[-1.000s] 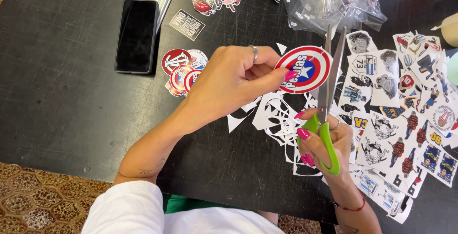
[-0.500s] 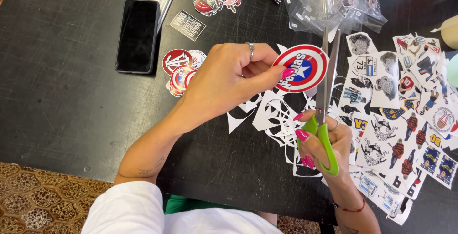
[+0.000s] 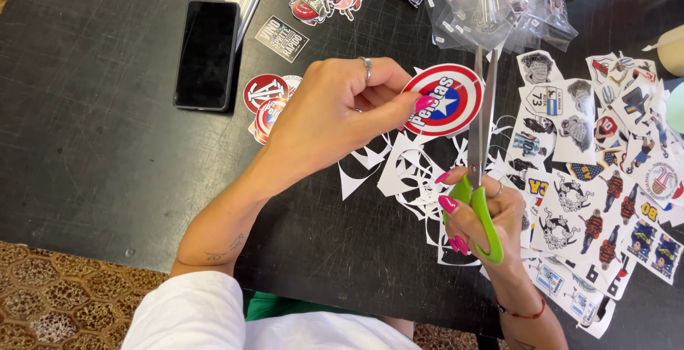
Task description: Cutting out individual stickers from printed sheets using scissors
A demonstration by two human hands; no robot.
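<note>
Black table (image 3: 92,179) — white paper offcuts (image 3: 410,175) strewn mid-surface, sticker sheets (image 3: 605,200) to the right, dark phone (image 3: 206,54) at left. Left hand (image 3: 335,118) pinches a round red-white-blue sticker (image 3: 445,99) above the offcuts. Right hand (image 3: 491,214) grips green-handled scissors (image 3: 481,143) — blades upright at the sticker's right edge.

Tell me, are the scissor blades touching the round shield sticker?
Touching: the head view shows the scissors blades meeting the right edge of the round sticker pinched by the left hand.
</note>
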